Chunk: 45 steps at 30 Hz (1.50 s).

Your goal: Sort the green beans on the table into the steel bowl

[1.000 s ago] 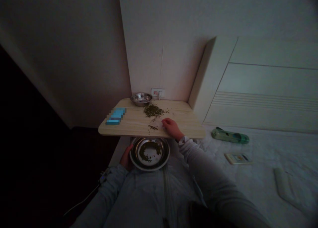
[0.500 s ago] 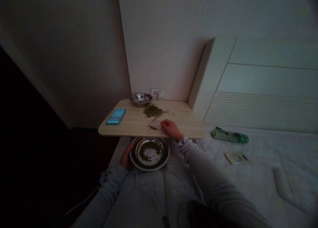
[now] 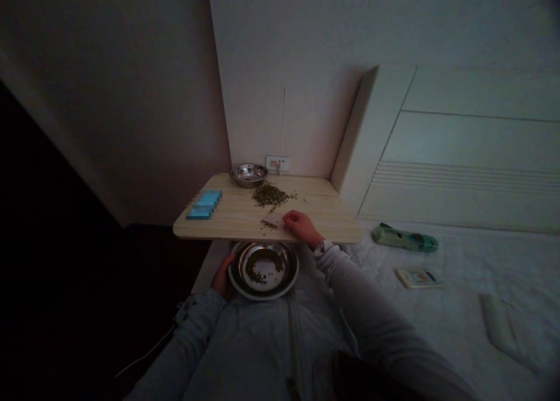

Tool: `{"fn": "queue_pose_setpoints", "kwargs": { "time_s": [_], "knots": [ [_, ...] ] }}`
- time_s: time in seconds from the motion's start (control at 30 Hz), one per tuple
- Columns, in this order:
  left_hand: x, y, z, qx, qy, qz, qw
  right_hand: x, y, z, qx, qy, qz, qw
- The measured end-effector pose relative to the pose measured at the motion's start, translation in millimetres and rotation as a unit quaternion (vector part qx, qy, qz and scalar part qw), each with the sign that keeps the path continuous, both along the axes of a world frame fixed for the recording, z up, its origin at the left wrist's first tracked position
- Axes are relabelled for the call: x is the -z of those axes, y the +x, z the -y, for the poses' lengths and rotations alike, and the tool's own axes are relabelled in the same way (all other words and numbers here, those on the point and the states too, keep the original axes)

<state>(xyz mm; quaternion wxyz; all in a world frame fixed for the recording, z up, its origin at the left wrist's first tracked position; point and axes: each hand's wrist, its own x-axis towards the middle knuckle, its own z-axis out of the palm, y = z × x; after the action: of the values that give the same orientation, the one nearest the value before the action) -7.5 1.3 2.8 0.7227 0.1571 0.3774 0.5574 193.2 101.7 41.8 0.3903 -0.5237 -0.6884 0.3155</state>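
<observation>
My right hand (image 3: 298,226) rests on the wooden tabletop (image 3: 315,206) near its front edge, pinching a small white card (image 3: 273,220). The card's left end lies against a small scatter of dark green beans (image 3: 269,225). A larger heap of the same beans (image 3: 266,195) sits further back on the table. Below the table's front edge, my left hand (image 3: 222,277) grips the rim of a steel plate (image 3: 262,293), which holds beans in a curved patch (image 3: 262,262). A small steel bowl (image 3: 248,175) stands at the back of the table.
A pixelated blue object (image 3: 203,205) lies at the table's left. A wall socket (image 3: 277,163) is above the bowl. To the right are a white headboard (image 3: 455,156) and a bed holding a green plastic item (image 3: 405,239) and a small flat box (image 3: 419,278).
My right hand and the white card have shifted slightly toward the table's front edge and left. My left hand and the plate have not visibly moved.
</observation>
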Motion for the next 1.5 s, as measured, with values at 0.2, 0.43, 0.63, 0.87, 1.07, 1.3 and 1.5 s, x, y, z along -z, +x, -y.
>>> {"fn": "queue_pose_setpoints", "kwargs": {
  "time_s": [0.2, 0.43, 0.63, 0.87, 1.07, 1.3, 1.5],
  "knots": [
    [-0.4, 0.5, 1.1, 0.000, -0.002, 0.004, 1.000, 3.1, 1.5, -3.4, 0.010, 0.016, 0.004, 1.000],
    [-1.5, 1.2, 2.2, -0.006, 0.003, -0.008, 1.000, 4.6, 1.4, -4.0, 0.023, 0.007, -0.027, 0.999],
    [-1.8, 0.9, 1.9, -0.009, -0.001, -0.014, 1.000, 2.6, 1.2, -3.2, 0.006, 0.009, -0.024, 1.000],
    [-2.7, 1.0, 2.3, -0.016, -0.017, -0.017, 1.000, 1.9, 1.5, -3.6, 0.009, 0.009, -0.020, 1.000],
    [-4.3, 1.7, 2.5, -0.016, -0.008, -0.008, 1.000, 2.0, 1.6, -3.4, 0.032, 0.027, 0.001, 0.999],
    [-2.3, 1.1, 1.7, -0.014, 0.002, -0.008, 1.000, -0.6, 1.6, -1.9, 0.043, 0.028, 0.002, 0.999],
    [-2.4, 0.3, 2.8, -0.002, -0.017, 0.002, 1.000, 2.6, 2.5, -3.7, 0.027, 0.033, -0.001, 0.999]
  ]
}}
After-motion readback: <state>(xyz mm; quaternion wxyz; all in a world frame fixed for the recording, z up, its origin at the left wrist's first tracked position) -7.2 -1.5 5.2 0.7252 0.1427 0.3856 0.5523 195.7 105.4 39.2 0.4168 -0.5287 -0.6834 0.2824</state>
